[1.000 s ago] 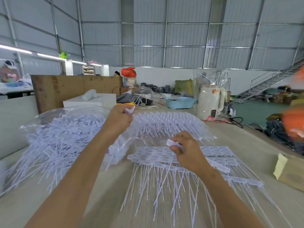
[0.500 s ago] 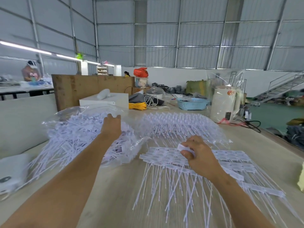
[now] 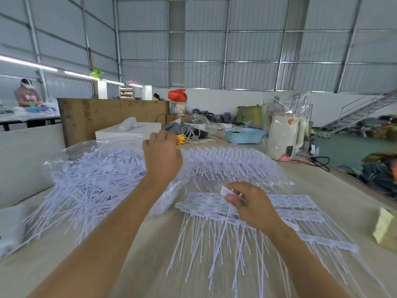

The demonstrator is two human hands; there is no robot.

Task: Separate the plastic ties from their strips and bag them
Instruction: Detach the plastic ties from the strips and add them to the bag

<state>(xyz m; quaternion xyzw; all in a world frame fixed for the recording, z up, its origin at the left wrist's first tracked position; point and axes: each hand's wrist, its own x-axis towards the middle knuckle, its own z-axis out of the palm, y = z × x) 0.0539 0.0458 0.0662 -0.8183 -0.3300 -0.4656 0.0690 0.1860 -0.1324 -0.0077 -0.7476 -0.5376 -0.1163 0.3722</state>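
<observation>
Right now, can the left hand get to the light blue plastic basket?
Probably yes: the left hand hangs raised above the clear bag of ties, and nothing tall stands between it and the light blue plastic basket.

The ties (image 3: 225,239) are thin white matt plastic. The bag (image 3: 71,151) is clear, glossy film. The tabletop (image 3: 150,244) looks pale, matt wood.

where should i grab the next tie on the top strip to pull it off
Pinch its flat tag head at the top strip, coming from above as the right hand does now. The heads are broad and lie flat in a row; the thin tails fan toward you and would bend.
</observation>
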